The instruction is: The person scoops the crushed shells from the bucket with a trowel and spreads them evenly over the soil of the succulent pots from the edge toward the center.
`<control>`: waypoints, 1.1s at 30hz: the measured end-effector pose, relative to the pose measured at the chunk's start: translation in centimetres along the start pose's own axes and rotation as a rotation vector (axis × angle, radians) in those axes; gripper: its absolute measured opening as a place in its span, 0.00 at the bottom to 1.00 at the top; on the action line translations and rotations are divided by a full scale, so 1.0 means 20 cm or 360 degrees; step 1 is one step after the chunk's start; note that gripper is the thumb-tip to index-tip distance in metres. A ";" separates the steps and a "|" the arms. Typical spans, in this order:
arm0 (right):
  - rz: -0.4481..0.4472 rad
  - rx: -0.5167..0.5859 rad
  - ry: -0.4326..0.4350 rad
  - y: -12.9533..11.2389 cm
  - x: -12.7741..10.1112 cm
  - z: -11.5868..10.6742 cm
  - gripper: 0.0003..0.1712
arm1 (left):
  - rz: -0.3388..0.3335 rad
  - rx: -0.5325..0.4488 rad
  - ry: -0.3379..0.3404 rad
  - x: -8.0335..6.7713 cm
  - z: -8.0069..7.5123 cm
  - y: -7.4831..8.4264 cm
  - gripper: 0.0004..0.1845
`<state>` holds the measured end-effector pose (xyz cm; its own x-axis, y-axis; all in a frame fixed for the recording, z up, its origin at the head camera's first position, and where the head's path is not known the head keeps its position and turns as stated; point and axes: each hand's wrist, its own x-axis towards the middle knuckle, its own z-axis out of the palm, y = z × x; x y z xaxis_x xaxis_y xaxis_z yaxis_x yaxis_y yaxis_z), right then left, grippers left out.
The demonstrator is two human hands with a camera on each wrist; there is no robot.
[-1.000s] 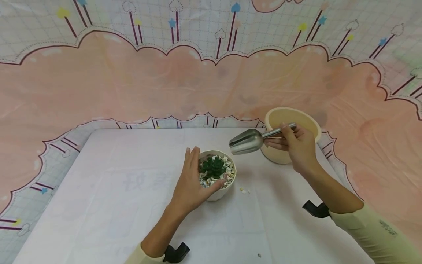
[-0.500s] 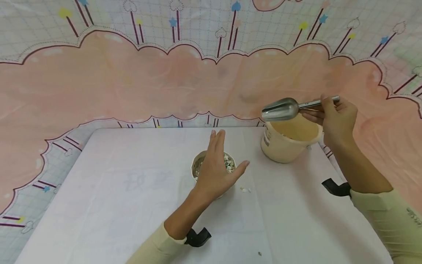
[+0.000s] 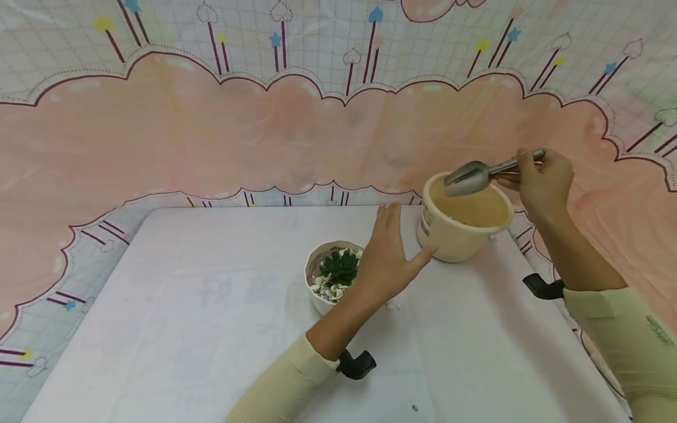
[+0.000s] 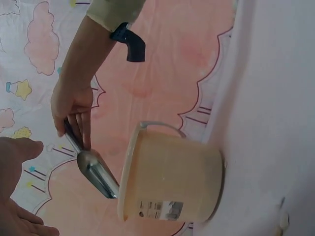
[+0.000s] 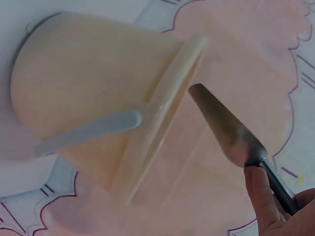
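My right hand (image 3: pixel 542 182) grips the handle of a metal scoop (image 3: pixel 468 177), whose bowl dips over the rim of a cream bucket (image 3: pixel 460 235) at the table's back right. From the right wrist view the scoop (image 5: pixel 226 129) reaches the bucket (image 5: pixel 93 98) rim. My left hand (image 3: pixel 388 258) hovers open between a small white pot (image 3: pixel 317 291) and the bucket, its thumb near the bucket's wall. The pot holds a green succulent (image 3: pixel 340 266) among pale pebbles. The left wrist view shows the bucket (image 4: pixel 172 182), the scoop (image 4: pixel 96 172) and the right hand (image 4: pixel 71 105).
The white table (image 3: pixel 185 305) is backed by a pink and checked printed cloth (image 3: pixel 211 129) that hangs close behind it. A few spilt pebbles (image 3: pixel 392 304) lie by the pot. The bucket stands near the table's back right corner.
The left hand left the pot and moved right toward the bucket. The right hand carried the scoop from over the pot up and back, then lowered it into the bucket's mouth.
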<state>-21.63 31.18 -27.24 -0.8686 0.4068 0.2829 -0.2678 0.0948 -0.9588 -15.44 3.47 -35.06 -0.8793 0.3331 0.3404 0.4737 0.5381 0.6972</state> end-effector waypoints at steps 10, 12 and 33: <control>-0.0040 -0.0863 -0.0184 0.16 0.14 -0.01 0.20 | -0.0036 -0.0022 0.0014 0.11 0.22 0.06 0.48; -0.0059 -0.0969 -0.0238 0.18 0.16 -0.02 0.22 | -0.0058 0.0002 0.0016 0.13 0.26 0.06 0.49; -0.0223 -0.1621 -0.0885 0.37 0.30 -0.03 0.20 | -0.0300 0.0287 -0.0013 0.33 0.52 0.08 0.55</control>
<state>-28.58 34.86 -32.62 -0.9884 -0.0947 0.1188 -0.1369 0.8947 -0.4252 -19.88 14.56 -38.26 -0.9528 0.2197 0.2094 0.3032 0.7205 0.6237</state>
